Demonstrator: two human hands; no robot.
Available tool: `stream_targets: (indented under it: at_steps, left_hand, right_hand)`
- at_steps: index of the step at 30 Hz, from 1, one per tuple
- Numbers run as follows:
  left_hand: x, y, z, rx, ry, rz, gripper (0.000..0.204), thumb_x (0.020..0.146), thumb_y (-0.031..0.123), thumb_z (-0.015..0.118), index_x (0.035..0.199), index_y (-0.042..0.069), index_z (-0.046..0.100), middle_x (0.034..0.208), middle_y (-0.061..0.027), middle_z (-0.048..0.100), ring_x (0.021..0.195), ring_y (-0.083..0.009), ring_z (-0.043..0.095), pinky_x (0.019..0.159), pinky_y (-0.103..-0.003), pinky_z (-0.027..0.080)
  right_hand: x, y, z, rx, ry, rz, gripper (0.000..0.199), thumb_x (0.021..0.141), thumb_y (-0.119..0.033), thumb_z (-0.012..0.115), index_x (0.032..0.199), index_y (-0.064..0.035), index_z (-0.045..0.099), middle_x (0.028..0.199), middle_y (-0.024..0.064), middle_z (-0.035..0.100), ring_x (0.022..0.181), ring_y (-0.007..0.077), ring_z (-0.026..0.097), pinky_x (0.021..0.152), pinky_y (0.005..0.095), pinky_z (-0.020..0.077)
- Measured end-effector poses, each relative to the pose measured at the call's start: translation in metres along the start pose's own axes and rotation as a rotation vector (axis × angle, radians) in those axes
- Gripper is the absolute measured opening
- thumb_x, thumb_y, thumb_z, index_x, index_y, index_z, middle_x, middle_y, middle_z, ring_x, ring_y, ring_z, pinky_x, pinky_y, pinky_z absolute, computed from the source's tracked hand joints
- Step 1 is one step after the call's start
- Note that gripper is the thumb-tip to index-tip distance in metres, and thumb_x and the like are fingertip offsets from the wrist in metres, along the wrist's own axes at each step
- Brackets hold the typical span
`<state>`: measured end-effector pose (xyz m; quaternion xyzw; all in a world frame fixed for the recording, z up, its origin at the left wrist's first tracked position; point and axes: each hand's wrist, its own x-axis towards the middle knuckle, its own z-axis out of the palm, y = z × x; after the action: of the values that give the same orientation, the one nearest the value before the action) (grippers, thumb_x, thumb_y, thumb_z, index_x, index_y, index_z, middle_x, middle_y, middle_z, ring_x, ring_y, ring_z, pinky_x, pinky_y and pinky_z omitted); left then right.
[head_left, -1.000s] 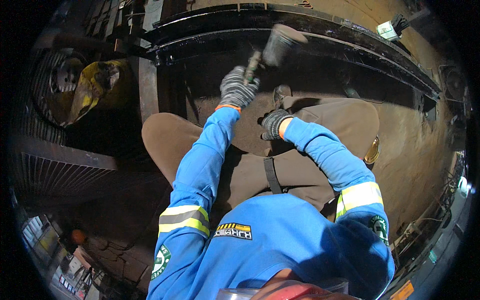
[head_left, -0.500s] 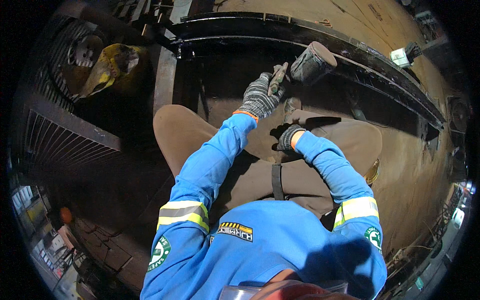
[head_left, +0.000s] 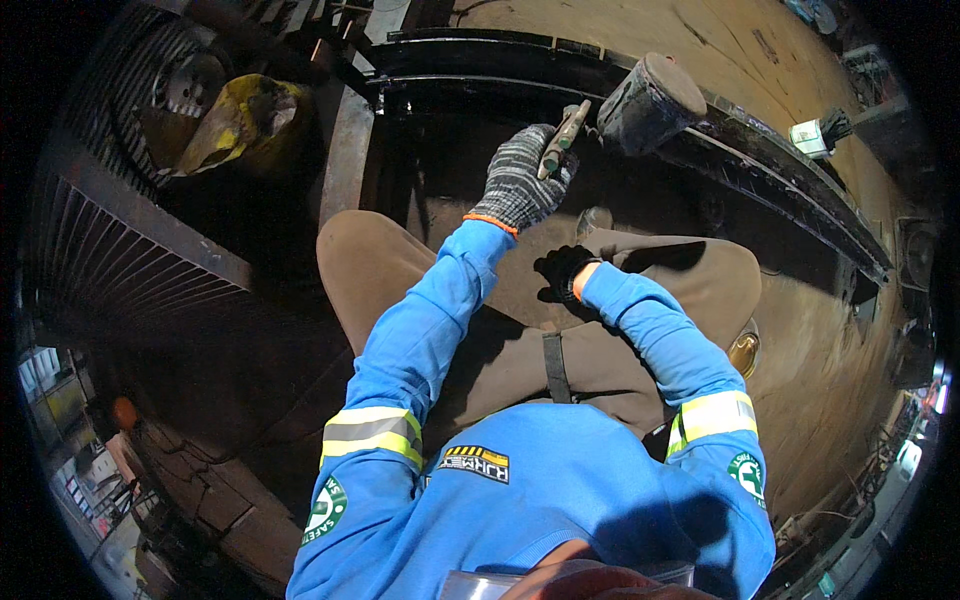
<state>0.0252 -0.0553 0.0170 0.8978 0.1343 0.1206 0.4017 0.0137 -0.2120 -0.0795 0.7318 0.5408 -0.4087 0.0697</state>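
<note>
My left hand (head_left: 522, 180), in a grey-and-black knitted glove with an orange cuff, is closed around a worn brownish tool (head_left: 565, 140). It has two narrow parts and greenish ends, like pliers or a clamp; its exact kind is unclear. Just right of its tip is a dark cylinder (head_left: 650, 108), can-like, with a flat brown end. Whether the tool touches it I cannot tell. My right hand (head_left: 566, 273), dark-gloved and in shadow, hovers over my lap near the right thigh. Its fingers are loosely bent and apart, with nothing visible in them.
A long black steel beam (head_left: 770, 165) curves across ahead of me. Left of my knee stand an upright metal bar (head_left: 347, 155), a ribbed grate (head_left: 140, 240) and a crumpled yellow container (head_left: 245, 120). At far right is a white pot with a dark brush-like top (head_left: 812, 138).
The dark cylinder has shifted up and right in the picture, and the tool in my left hand has risen slightly. My right hand has moved a little to the left. The whole view has shifted somewhat.
</note>
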Motion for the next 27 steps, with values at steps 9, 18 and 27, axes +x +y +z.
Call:
stream_targets:
  at_steps: [9,18,27]
  left_hand:
    - [0.015,-0.073,-0.046,0.115,0.378,-0.365,0.031,0.076,0.032,0.067,0.089,0.005,0.059,0.083,-0.0183,0.064,0.081,-0.0343,0.063,0.073,-0.043,0.049]
    - [0.003,-0.120,-0.098,-0.277,0.810,-0.381,0.026,0.086,0.013,0.061,0.107,-0.002,0.058,0.097,-0.0100,0.063,0.084,-0.0167,0.058,0.075,-0.028,0.046]
    - [0.019,-0.104,-0.075,-0.274,0.578,-0.442,0.027,0.084,0.010,0.058,0.110,0.003,0.053,0.097,-0.0087,0.062,0.085,-0.0175,0.058,0.077,-0.031,0.045]
  right_hand:
    - [0.018,-0.007,-0.009,0.011,-0.142,0.054,0.064,0.076,-0.043,0.062,0.129,-0.0093,0.050,0.129,0.0150,0.053,0.118,0.0309,0.051,0.097,0.0442,0.0414]
    - [0.018,-0.025,-0.020,-0.019,-0.071,-0.047,0.055,0.080,-0.041,0.060,0.122,-0.0065,0.055,0.120,0.0169,0.058,0.113,0.0331,0.054,0.094,0.0446,0.0423]
    - [0.024,-0.020,-0.017,-0.026,-0.064,-0.040,0.052,0.074,-0.037,0.065,0.117,-0.0082,0.058,0.115,0.0152,0.061,0.105,0.0336,0.058,0.088,0.0453,0.0466]
